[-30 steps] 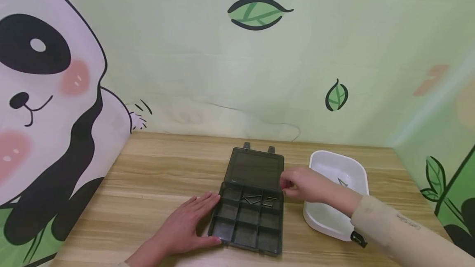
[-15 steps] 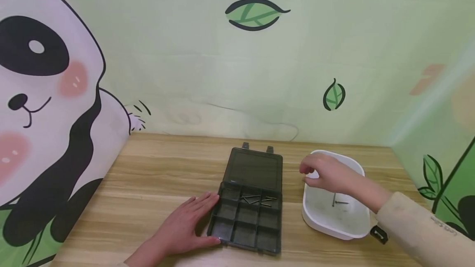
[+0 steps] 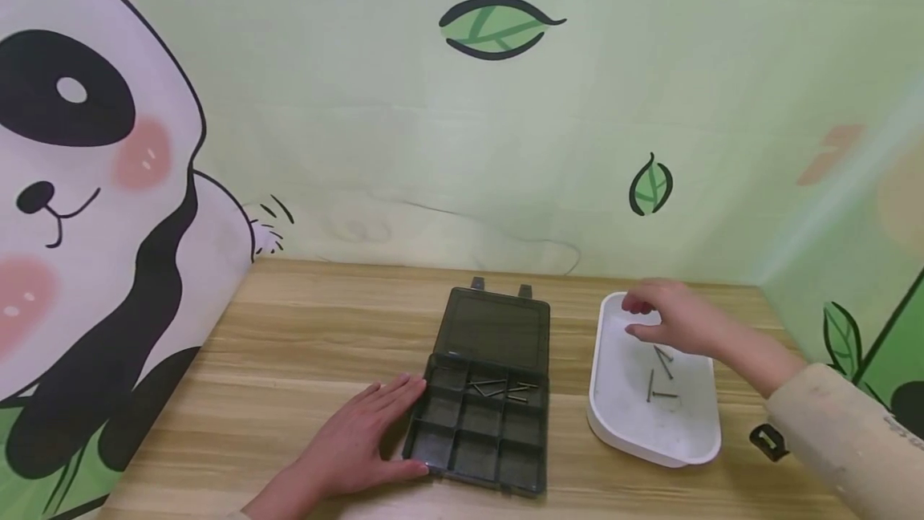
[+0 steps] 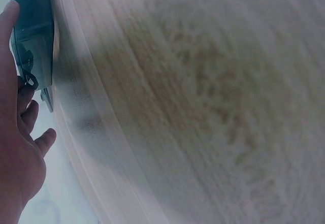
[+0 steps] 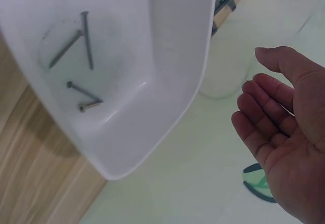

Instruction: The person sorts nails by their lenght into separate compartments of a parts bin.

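A dark grey compartment box lies on the table with its lid folded back. Several screws lie in its back middle and back right compartments. My left hand rests against the box's left side, fingers straight; the left wrist view shows these fingers along the box edge. Over the back of a white tray hovers my right hand, nothing between its thumb and loosely bent fingers. Below it, several screws lie scattered on the tray floor, apart from the hand.
The wooden table runs back to a cloth backdrop printed with a panda and leaves. A small black buckle-like piece shows beside the right sleeve, right of the tray.
My right hand has moved from the box's right edge rightward to above the tray, and the screws in the tray show more fully. The left hand and box have stayed put.
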Motion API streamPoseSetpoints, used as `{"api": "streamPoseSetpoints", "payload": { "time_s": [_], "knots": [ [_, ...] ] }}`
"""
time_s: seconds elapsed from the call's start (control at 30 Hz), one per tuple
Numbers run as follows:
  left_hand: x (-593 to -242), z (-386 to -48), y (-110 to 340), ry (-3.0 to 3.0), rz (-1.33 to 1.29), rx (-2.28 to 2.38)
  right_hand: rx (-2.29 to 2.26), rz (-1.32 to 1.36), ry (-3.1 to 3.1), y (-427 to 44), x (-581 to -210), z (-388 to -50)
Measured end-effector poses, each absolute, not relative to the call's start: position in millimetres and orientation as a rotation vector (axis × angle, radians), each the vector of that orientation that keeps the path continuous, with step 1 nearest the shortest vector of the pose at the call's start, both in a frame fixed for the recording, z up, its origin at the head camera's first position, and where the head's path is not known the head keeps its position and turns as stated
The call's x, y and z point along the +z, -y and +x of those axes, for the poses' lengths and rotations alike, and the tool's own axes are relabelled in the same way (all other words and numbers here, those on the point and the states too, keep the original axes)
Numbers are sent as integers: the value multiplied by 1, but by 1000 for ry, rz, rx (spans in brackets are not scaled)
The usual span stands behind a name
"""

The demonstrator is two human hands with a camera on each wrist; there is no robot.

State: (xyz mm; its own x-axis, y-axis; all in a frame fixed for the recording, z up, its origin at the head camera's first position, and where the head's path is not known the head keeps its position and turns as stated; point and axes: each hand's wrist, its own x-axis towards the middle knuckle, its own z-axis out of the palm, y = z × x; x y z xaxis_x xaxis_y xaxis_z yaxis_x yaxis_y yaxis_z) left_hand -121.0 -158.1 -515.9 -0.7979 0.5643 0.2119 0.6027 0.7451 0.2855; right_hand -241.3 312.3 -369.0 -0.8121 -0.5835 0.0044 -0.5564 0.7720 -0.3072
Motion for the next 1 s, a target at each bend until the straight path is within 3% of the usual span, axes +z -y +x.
{"api": "streamPoseSetpoints", "payload": {
  "time_s": [1.0],
  "knots": [
    [-517, -121, 159, 2849, -948, -497, -288, -954, -2844, -349, -434, -225]
  ]
}}
